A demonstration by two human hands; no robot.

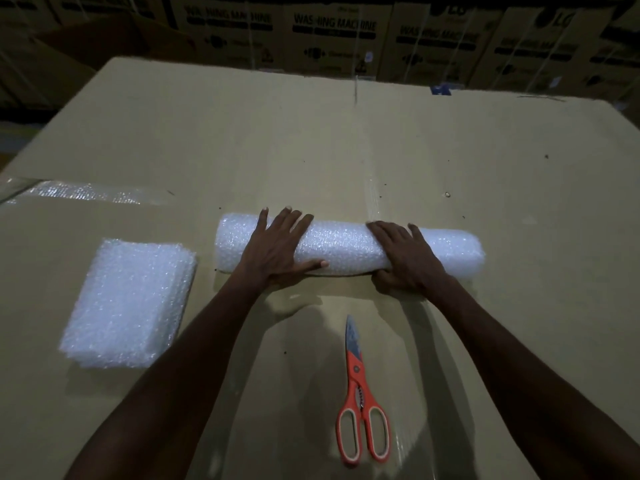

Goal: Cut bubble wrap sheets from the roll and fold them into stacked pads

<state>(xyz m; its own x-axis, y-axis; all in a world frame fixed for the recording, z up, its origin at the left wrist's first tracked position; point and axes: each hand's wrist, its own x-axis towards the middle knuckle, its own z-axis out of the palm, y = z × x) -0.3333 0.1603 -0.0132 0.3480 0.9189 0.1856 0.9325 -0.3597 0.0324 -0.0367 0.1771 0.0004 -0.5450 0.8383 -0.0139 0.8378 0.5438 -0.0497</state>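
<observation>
We worked on a broad flat cardboard surface, tan, with a taped seam running away from us down its middle. On it lay the bubble wrap roll, set crosswise in front of us. To its left, apart from it, sat a stack of folded bubble wrap pads. Nearer to us, below the roll and clear of it, lay the orange-handled scissors, blades closed and pointing toward the roll. A strip of clear shiny film lay flat at the far left.
</observation>
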